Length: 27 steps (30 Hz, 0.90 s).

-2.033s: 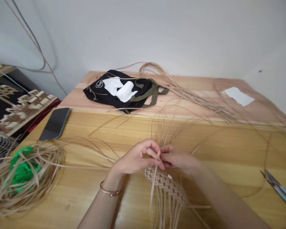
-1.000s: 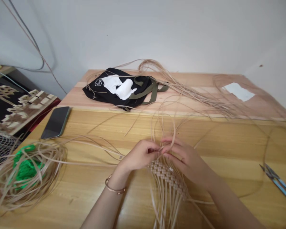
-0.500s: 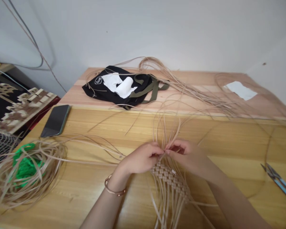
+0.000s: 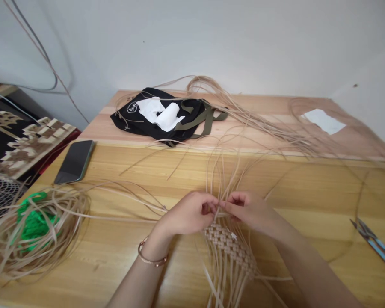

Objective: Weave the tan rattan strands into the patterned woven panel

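Observation:
A band of woven pale cane [image 4: 229,250] lies on the wooden table [image 4: 122,164], its loose strands fanning upward and downward. My left hand [image 4: 189,211] and my right hand [image 4: 245,208] meet at the weave's top edge, their fingertips pinching cane strands [image 4: 223,179] together. A rose-gold bangle [image 4: 152,256] circles my left wrist. The hands hide the weave's topmost row. Long strands spread past both hands across the table.
A coil of cane [image 4: 48,224] with green cord [image 4: 35,224] lies at the left, beside a smartphone [image 4: 74,161]. Thread snips [image 4: 374,246] lie at the right. Beyond are a black bag [image 4: 154,115] and white paper [image 4: 324,121]. A patterned mat [image 4: 19,145] lies off the table's left side.
My hands have drawn closer together at the weave's top edge. The right hand has shifted from curled around the strands to a fingertip pinch. The view has tilted slightly.

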Motion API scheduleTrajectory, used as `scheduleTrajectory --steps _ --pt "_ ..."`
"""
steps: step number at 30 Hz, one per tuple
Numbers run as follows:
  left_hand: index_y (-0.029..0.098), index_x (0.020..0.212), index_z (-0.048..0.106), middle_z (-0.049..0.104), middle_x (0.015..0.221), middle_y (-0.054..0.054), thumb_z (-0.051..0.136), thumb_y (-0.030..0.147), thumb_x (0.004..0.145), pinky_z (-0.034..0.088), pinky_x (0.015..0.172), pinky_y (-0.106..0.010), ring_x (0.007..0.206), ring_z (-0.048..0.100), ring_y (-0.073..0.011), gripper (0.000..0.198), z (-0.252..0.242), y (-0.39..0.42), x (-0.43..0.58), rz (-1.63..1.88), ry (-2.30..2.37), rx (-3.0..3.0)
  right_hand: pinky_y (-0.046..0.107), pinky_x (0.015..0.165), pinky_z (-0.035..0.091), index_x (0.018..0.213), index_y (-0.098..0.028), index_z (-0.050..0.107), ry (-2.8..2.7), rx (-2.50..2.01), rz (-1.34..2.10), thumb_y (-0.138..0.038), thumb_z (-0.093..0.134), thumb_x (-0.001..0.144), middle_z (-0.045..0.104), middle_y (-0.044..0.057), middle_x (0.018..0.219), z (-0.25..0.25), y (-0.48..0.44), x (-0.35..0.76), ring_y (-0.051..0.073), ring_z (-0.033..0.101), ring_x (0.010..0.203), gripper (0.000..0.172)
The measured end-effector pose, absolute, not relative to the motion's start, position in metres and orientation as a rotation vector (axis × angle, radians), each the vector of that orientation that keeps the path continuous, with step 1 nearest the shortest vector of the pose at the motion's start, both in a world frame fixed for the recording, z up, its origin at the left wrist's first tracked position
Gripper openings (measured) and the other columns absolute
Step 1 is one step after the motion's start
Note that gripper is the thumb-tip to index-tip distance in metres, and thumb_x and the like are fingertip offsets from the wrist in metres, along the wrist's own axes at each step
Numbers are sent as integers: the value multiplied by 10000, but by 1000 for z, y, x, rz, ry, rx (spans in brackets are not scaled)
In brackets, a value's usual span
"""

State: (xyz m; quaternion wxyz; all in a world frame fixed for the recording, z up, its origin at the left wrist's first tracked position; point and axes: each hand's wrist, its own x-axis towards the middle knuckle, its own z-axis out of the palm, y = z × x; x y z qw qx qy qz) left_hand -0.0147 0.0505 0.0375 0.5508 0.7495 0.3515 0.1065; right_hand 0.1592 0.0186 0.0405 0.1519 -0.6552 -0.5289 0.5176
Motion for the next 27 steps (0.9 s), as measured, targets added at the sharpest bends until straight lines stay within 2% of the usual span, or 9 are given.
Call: scheduleTrajectory --steps 9,13,15,18,21,24,27 --pt "106 738 610 423 529 44 433 83 605 238 424 -171 483 345 -53 222 35 55 -17 114 748 1561 204 426 279 552 -171 569 -1678 -1818 1319 -338 573 685 500 -29 487 46 13 154 81 405 454 213" --pt "109 760 615 462 558 38 459 77 627 275 454 -167 507 379 -53 207 34 57 -19 99 699 1513 210 435 289 565 -179 576 -1691 -1855 1276 -319 583 677 496 -30 494 46 11 153 88 412 461 180" --pt "113 786 612 497 595 31 540 135 646 292 468 -170 527 398 -56 159 34 58 -21 94 681 1491 213 449 304 566 -179 576 -1712 -1859 1241 -321 587 680 510 -24 517 46 9 153 94 432 483 183" --pt "120 772 599 530 632 30 653 204 601 302 480 -175 537 401 -55 198 33 59 -21 79 676 1509 212 464 328 582 -182 575 -1740 -1812 1217 -340 565 713 528 -18 543 48 6 152 102 465 511 206" --pt "129 799 552 542 653 31 666 172 590 337 512 -183 564 447 -64 242 32 57 -21 83 664 1444 216 515 391 797 -207 590 -1735 -1721 1143 -328 494 784 590 -5 668 51 4 153 116 528 581 155" --pt "161 953 439 549 689 30 659 132 592 378 528 -197 607 519 -91 424 31 54 -22 117 644 1273 279 692 443 1086 -249 513 -1919 -1580 912 -219 382 845 595 42 940 50 5 157 153 559 803 276" --pt "189 979 372 559 701 29 678 127 575 368 512 -187 601 527 -91 510 32 52 -23 158 666 1244 337 788 423 1094 -242 540 -2153 -1505 649 -166 364 846 542 75 1011 43 4 164 186 508 929 314"
